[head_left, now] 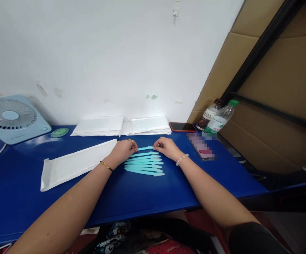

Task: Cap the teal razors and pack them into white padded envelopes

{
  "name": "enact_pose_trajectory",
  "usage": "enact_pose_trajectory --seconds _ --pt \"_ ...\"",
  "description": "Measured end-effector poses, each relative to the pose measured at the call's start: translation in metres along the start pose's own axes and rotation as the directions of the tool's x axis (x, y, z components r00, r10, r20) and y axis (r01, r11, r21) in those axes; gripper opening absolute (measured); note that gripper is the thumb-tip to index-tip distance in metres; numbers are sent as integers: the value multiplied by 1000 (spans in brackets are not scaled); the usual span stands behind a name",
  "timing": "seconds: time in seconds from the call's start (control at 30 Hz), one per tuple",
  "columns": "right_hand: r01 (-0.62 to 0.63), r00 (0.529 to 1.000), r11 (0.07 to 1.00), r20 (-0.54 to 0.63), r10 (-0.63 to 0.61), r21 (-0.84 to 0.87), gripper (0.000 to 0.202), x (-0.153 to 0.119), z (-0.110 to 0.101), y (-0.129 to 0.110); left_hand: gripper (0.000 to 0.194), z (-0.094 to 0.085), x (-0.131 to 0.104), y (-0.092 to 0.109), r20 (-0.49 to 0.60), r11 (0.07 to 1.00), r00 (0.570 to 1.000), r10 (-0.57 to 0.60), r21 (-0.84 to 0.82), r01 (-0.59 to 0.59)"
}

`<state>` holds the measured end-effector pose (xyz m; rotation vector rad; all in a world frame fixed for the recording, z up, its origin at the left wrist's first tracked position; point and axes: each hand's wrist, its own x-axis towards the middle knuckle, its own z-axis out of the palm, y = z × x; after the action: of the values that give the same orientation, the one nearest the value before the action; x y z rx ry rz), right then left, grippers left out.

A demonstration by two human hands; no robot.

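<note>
Turquoise stick (farthest) between both hands

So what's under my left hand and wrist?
The long white packet runs in beneath your left hand and wrist, with the blue table around them. Its covered part can't be seen, nor whether anything else lies hidden there.
</note>
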<state>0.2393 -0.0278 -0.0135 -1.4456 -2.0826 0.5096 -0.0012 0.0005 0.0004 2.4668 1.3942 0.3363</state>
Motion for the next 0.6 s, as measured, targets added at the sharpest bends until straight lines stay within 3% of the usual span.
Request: enact_pose_trajectory --seconds 0.1,0.2,0.33,0.37,0.4,0.47,0.6 --pt "-18 1000 1000 20 18 14 11 0 -1 -5 18 2 1 3 31 1000 999 14 -9 -14" --pt "41 998 999 38 -39 -28 23 -5 -5 -9 33 0 -4 6 9 999 999 50 16 -50" --pt "167 971 980 188 -145 -106 82 -21 -8 -21 93 -4 -19 15 112 976 972 207 46 -213" --pt "200 957 971 239 -165 -131 95 -27 -7 -25 99 -4 -22 19 147 969 962 230 59 -241" --pt "234 943 959 276 -184 -160 102 -33 -5 -29 98 -4 -26 23 169 964 956 241 74 -256" --pt "292 930 928 293 -220 -231 95 -44 1 -38 76 -2 -34 34 186 955 950 252 108 -275" --pt "346 934 860 221 -279 -374 42 -65 14 -51 25 8 -54 56 176 925 943 282 212 -316"
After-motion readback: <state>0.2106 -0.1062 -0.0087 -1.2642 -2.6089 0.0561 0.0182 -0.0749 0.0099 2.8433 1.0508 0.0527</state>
